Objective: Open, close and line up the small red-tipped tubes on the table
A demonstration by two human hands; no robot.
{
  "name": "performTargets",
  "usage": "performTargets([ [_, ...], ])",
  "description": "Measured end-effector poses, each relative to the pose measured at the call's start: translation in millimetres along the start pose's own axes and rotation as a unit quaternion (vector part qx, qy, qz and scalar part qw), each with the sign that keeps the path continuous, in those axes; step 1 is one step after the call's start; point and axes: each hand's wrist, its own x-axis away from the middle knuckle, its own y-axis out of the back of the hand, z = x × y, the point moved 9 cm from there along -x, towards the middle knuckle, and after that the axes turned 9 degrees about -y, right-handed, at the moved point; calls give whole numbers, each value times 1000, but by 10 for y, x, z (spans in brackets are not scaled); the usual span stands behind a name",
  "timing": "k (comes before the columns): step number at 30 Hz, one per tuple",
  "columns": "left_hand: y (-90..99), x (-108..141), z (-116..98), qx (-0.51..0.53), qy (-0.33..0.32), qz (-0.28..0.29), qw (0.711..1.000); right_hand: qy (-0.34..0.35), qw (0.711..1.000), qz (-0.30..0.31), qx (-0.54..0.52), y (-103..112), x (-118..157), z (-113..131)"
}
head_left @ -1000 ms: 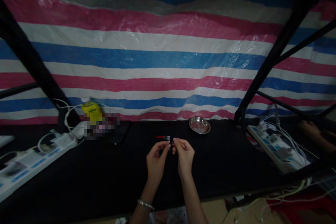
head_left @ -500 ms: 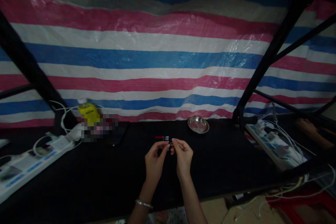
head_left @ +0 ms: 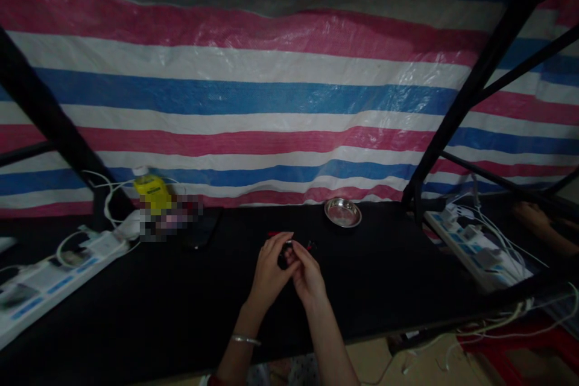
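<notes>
Over the black tabletop [head_left: 190,307], my two hands meet with their fingers curled toward each other. My left hand [head_left: 270,272], with a bangle [head_left: 245,339] on its wrist, is closed in a pinch. Facing it, my right hand [head_left: 309,275] is closed too. A small dark and shiny bit [head_left: 288,244] shows between the fingertips; its kind is too small to make out. Just beyond the left fingers lies a slim red thing [head_left: 272,233], mostly covered by them. Beside the right fingertips is a tiny red and black piece [head_left: 312,245], held or lying there, I cannot tell.
A round metal dish [head_left: 342,213] stands at the back right. Power strips with plugs lie left [head_left: 63,277] and right [head_left: 479,253]. A yellow bottle [head_left: 154,193] and a dark flat object [head_left: 203,230] are at the back left. Another person's hand [head_left: 534,220] rests far right.
My hands have drawn closer together, the right one turning inward. The left fingers now cover most of the red thing with a silvery end. A small red and black piece now shows by my right fingertips.
</notes>
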Motion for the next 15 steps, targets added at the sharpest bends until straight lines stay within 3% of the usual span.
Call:
performTargets([
  [2,31,-48,175,-70,-5,43,997,-7,999,-26,-21,141,-84,-11],
  [5,232,-105,722,-200,57,80,975,15,997,-63,-33,365,-160,87],
  [8,570,-132,1340,-333,143,66,929,23,995,-97,-25,559,-184,199],
  [10,750,-143,1643,-393,177,48,901,20,992,-118,-28,660,-190,241],
  [15,820,-167,2016,-445,182,63,875,33,991,-127,6,739,-220,295],
])
